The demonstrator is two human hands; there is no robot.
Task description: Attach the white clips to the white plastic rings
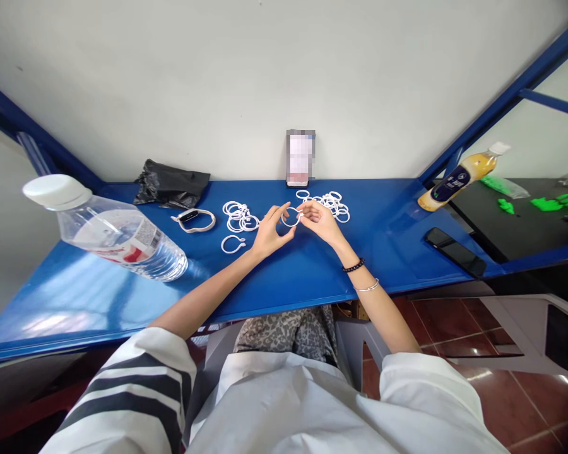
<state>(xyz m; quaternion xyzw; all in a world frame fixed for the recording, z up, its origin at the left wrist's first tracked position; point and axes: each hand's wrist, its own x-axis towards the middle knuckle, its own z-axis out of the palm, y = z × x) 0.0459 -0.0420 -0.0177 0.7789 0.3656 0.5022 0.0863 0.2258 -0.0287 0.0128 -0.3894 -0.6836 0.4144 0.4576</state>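
Note:
Both hands meet over the middle of a blue table [312, 265]. My left hand [271, 232] and my right hand [318, 218] pinch the same white plastic ring [291, 216] between their fingertips, just above the tabletop. A pile of several white rings [334, 203] lies right behind my right hand. Another cluster of white rings [239, 217] lies left of my left hand, and a single open ring [233, 244] rests in front of that cluster.
A clear water bottle [108, 230] stands at the left. A white smartwatch [193, 219] and a black plastic bag [173, 183] lie behind it. A phone [300, 157] leans on the wall. A yellow drink bottle [459, 177] and a dark phone [454, 251] are at the right.

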